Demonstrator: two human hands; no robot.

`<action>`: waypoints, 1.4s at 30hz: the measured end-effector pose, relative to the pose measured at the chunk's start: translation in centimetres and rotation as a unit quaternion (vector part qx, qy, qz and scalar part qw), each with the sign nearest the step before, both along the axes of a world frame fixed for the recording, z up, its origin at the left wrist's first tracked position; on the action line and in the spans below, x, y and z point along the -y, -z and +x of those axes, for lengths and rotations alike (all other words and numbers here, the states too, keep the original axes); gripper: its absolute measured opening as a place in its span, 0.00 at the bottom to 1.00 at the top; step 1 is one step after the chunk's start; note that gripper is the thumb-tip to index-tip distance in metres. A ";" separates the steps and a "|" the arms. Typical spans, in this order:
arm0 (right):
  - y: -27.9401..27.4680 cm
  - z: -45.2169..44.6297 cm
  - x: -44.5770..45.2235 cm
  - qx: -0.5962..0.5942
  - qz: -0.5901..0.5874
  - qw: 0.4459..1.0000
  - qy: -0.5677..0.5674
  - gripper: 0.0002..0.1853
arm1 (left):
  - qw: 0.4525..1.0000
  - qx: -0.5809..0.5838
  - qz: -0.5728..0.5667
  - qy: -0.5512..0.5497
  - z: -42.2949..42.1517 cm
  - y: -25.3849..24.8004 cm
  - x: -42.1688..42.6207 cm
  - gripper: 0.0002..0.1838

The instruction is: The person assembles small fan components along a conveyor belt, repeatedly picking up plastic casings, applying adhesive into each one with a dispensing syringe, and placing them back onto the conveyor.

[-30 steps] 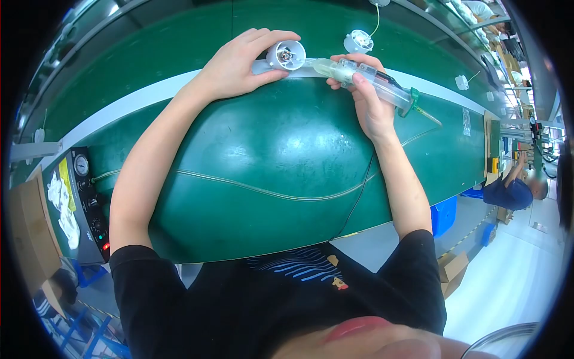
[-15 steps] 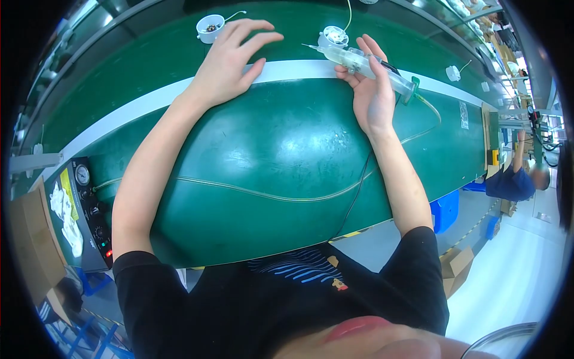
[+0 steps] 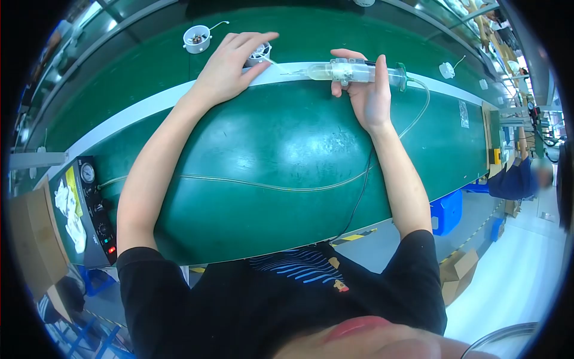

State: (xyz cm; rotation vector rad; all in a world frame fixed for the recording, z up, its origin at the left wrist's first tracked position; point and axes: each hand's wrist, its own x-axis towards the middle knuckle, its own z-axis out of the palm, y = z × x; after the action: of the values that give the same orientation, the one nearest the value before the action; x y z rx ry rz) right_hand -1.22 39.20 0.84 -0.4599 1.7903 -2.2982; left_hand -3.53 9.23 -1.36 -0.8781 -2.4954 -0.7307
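My left hand (image 3: 224,73) is closed around a small white round plastic housing (image 3: 260,54), between thumb and fingers; part of the housing is hidden behind them. A short white lead sticks out of it toward the right. In my right hand (image 3: 372,99) lies a translucent dispensing syringe (image 3: 359,72), held almost level with its thin needle pointing left toward the housing. The needle tip is blurred, and I cannot tell whether it touches. A green cap (image 3: 402,78) closes the syringe's rear end, joined to a clear air hose (image 3: 426,99).
Another white housing (image 3: 197,39) with dark parts inside stands at the far left; a smaller one (image 3: 446,70) is at right. A dispenser box (image 3: 98,212) with a gauge stands left on the green table (image 3: 269,233). A person in dark blue (image 3: 513,179) is off right.
The middle white housing has moved left into my left hand. In my right hand the syringe has turned from slanted to nearly level and dropped slightly.
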 end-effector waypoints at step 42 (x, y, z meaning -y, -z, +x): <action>0.2 1.0 1.5 -0.085 0.043 0.995 0.012 0.26 | 0.974 0.133 0.134 0.122 0.3 -1.2 0.3 0.29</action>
State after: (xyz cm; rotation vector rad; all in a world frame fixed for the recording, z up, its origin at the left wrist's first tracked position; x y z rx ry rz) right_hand -0.21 37.74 0.66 -0.6391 1.9740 -2.2465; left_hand -3.21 8.95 -0.19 -1.0541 -2.4527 -1.3113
